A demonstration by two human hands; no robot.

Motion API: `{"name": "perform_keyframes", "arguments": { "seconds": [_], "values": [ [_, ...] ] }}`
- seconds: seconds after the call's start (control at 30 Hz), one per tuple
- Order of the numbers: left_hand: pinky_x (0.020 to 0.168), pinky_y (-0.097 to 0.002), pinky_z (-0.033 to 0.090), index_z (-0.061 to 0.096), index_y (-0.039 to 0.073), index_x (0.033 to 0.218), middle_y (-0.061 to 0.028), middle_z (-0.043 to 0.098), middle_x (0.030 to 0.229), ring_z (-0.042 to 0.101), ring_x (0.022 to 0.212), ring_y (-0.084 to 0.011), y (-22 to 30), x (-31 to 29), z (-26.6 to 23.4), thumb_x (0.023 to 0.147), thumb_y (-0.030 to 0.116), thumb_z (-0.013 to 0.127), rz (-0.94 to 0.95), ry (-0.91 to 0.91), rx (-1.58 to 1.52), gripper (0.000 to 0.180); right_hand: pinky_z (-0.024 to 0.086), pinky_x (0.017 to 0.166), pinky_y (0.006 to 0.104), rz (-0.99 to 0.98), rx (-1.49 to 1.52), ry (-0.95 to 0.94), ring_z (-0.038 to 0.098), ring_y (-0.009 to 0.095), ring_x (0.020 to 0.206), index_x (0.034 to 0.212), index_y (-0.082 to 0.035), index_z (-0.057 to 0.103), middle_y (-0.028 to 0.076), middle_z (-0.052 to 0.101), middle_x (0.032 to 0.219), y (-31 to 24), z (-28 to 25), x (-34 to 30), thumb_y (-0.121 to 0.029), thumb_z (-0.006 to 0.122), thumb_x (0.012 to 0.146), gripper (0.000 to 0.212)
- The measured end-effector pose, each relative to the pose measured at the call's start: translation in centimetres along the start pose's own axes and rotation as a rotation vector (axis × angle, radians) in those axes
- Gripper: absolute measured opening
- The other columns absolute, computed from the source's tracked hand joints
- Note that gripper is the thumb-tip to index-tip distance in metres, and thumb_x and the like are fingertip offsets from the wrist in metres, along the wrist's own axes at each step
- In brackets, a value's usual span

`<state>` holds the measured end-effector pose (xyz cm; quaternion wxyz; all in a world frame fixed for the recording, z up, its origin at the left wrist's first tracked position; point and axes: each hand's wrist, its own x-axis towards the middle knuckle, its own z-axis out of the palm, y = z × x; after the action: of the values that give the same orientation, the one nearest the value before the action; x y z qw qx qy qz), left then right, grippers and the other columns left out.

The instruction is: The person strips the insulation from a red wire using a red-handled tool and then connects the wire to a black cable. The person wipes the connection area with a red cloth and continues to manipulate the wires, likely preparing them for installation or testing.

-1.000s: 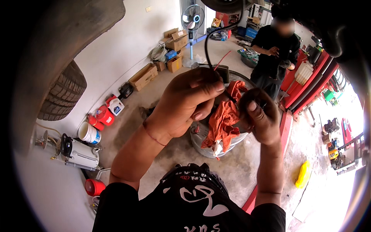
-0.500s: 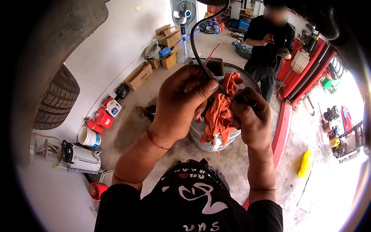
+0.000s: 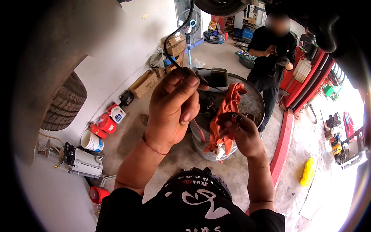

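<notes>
While the left hand [image 3: 168,107] pinches the black cable [image 3: 166,45] between thumb and forefinger, the cable rises beyond it | right hand [image 3: 246,137] part-curled, any grip cannot be told, orange cloth [image 3: 228,105] just beyond | advised: pinch near the cable's end, without kinking | versus half a second ago: right hand lower, apart from cable

We observe a round grey drum [image 3: 253,94] with a worn, stained top and raised rim. Across its middle and hanging over its near edge, we note a crumpled orange-red cloth [image 3: 230,101]. At the far edge, left of centre, we record an open, dark rectangular container [image 3: 220,79]. Toward the left edge lie small dark parts [image 3: 209,109], too indistinct to identify.
</notes>
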<state>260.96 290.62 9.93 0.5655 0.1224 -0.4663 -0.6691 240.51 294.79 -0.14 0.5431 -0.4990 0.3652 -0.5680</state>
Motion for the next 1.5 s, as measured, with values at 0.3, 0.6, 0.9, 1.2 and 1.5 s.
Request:
{"name": "perform_keyframes", "arguments": {
  "seconds": [0.3, 0.6, 0.9, 1.2, 1.5],
  "values": [
    [0.041, -0.0180, 0.026, 0.059, 0.009, 0.111, -0.0123, 0.065, 0.099, 0.036, 0.045, -0.0036, -2.0, -0.8, 0.6, 0.099, 0.013, 0.054, -0.051, -0.074, 0.047, 0.014, 0.026, 0.038, 0.0259, 0.109, 0.317, -0.093, 0.035, 0.012, 0.038, 0.078, -0.004, 0.054, 0.007, 0.047, 0.053, -2.6, 1.7, 0.5, -0.046, 0.034, 0.101, 0.052],
    [0.040, -0.0177, 0.026, 0.058, 0.007, 0.108, -0.0112, 0.064, 0.098, 0.037, 0.044, -0.0033, -2.0, -0.7, 1.1, 0.099, 0.014, 0.056, -0.063, -0.065, 0.030, 0.011, 0.026, 0.037, 0.0263, 0.068, 0.404, -0.029, 0.033, 0.013, 0.036, 0.074, -0.006, 0.049, 0.006, 0.045, 0.050, -4.0, 3.8, 0.7, -0.045, 0.031, 0.100, 0.050],
    [0.040, -0.0180, 0.026, 0.058, 0.006, 0.104, -0.0109, 0.064, 0.096, 0.037, 0.045, -0.0033, -2.2, -1.0, 1.4, 0.099, 0.014, 0.056, -0.063, -0.076, 0.020, 0.010, 0.027, 0.037, 0.0261, 0.039, 0.381, -0.062, 0.033, 0.013, 0.036, 0.076, -0.005, 0.049, 0.007, 0.045, 0.051, -4.1, 3.9, 0.7, -0.044, 0.030, 0.100, 0.050],
    [0.041, -0.0180, 0.027, 0.058, 0.004, 0.103, -0.0108, 0.063, 0.095, 0.039, 0.045, -0.0033, -2.0, -1.1, 1.8, 0.099, 0.014, 0.056, -0.070, -0.047, 0.050, 0.011, 0.025, 0.035, 0.0268, 0.057, 0.455, -0.063, 0.032, 0.013, 0.035, 0.078, -0.004, 0.050, 0.007, 0.045, 0.050, -3.8, 3.5, 0.7, -0.043, 0.031, 0.099, 0.049],
    [0.041, -0.0182, 0.027, 0.058, 0.005, 0.104, -0.0087, 0.064, 0.092, 0.039, 0.045, -0.0040, -2.2, -1.0, 1.7, 0.098, 0.013, 0.057, -0.072, -0.038, 0.026, 0.010, 0.026, 0.037, 0.0247, -0.026, 0.505, 0.028, 0.038, 0.011, 0.040, 0.086, -0.001, 0.055, 0.006, 0.052, 0.058, -3.9, 4.1, 0.5, -0.046, 0.037, 0.099, 0.050]
  ]
}}
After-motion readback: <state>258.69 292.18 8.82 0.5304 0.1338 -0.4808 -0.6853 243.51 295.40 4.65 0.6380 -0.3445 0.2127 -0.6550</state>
